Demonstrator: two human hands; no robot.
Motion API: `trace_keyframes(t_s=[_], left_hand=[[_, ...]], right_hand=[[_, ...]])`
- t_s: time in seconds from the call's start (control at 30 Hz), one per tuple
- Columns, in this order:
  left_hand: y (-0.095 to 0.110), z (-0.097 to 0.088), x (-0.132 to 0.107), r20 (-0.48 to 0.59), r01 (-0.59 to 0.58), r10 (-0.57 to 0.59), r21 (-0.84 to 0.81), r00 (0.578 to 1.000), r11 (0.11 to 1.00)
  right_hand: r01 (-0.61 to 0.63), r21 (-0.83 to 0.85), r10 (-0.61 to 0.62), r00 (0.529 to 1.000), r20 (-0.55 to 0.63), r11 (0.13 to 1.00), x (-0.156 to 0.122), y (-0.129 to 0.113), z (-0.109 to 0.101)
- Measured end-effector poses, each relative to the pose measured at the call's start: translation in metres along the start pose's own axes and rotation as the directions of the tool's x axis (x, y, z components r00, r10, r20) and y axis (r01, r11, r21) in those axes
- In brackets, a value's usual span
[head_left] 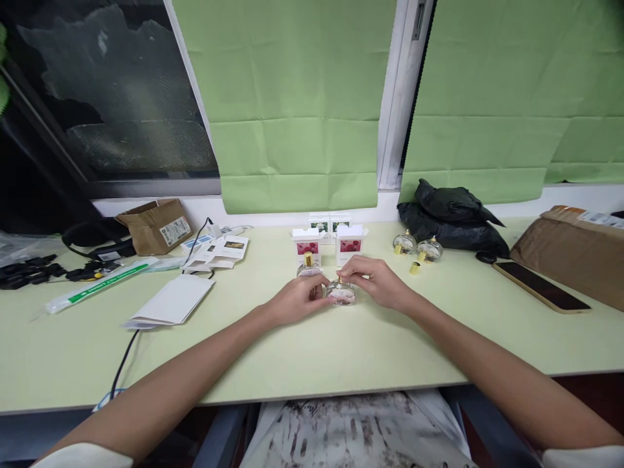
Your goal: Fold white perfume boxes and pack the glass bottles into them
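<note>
A small round glass perfume bottle (342, 294) with a pink label stands on the pale green table (312, 351) in front of me. My left hand (296, 300) grips its side with closed fingers. My right hand (375, 279) pinches the gold top of the same bottle from above. Just behind my left hand stands a second bottle (309, 266) with a gold cap. Two open white boxes with pink pictures (307, 244) (350, 241) stand behind the bottles.
Two more bottles (404, 243) (429, 249) and a loose gold cap (415, 267) lie right of the boxes, before a black bag (451, 214). A phone (540, 286) and brown parcel (575, 250) sit far right. Flat white cards (170, 302), a cable and a cardboard box (156, 225) lie left.
</note>
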State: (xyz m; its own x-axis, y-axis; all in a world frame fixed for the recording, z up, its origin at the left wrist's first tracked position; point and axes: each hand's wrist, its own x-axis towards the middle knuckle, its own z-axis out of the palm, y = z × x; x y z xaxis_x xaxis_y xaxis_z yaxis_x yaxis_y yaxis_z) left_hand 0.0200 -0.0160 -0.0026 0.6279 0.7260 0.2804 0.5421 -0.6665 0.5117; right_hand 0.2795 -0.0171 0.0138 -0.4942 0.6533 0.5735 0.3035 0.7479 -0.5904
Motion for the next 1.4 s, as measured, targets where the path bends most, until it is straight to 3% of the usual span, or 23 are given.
trace_keyframes(t_s=[0.3,0.73,1.03,1.4], left_hand=[[0.001,0.0,0.001,-0.004,0.003,-0.003,-0.007,1.0,1.0],[-0.001,0.0,0.0,-0.002,-0.011,0.011,-0.003,1.0,1.0],[0.001,0.0,0.0,-0.011,0.001,-0.002,-0.031,1.0,1.0],[-0.002,0.0,0.001,0.009,-0.013,0.013,0.006,1.0,1.0]], right_hand=[[-0.009,-0.025,0.01,0.999,0.051,1.0,0.004,-0.005,-0.006],[0.047,-0.044,-0.046,0.999,0.006,0.998,-0.003,0.005,0.0],[-0.038,0.048,0.037,0.999,0.018,0.998,-0.004,-0.002,-0.001],[0.083,-0.011,-0.083,0.996,-0.011,0.996,-0.006,0.007,0.004]])
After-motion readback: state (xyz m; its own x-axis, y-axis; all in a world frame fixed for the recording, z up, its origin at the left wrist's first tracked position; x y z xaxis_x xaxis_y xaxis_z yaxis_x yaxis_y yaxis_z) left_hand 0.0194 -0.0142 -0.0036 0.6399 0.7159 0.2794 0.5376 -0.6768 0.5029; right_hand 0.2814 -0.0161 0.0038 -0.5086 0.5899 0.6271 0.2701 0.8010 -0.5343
